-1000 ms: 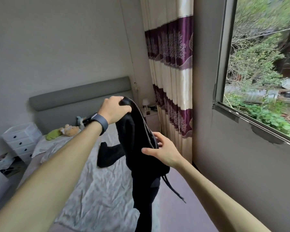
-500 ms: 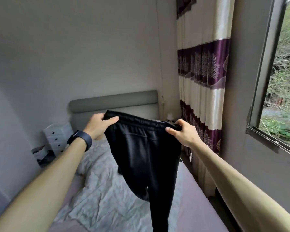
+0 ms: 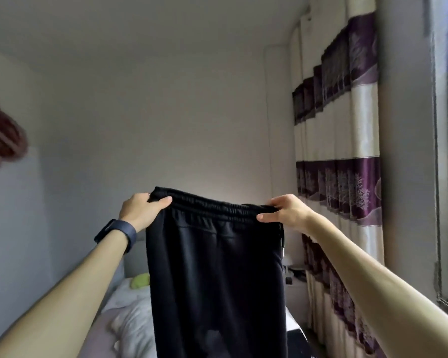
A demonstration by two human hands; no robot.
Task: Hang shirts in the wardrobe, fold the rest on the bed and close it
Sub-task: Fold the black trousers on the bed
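Black soft-knit trousers (image 3: 217,280) hang lengthwise toward six o'clock over the pale rumpled bed (image 3: 130,324), elastic waistband level between left hand (image 3: 142,211) and right hand (image 3: 287,215), each pinching one end, equally near.

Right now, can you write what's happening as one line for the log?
action: held up spread | item: black fabric trousers | left hand: grips waistband | right hand: grips waistband | behind: pale crumpled bedsheet
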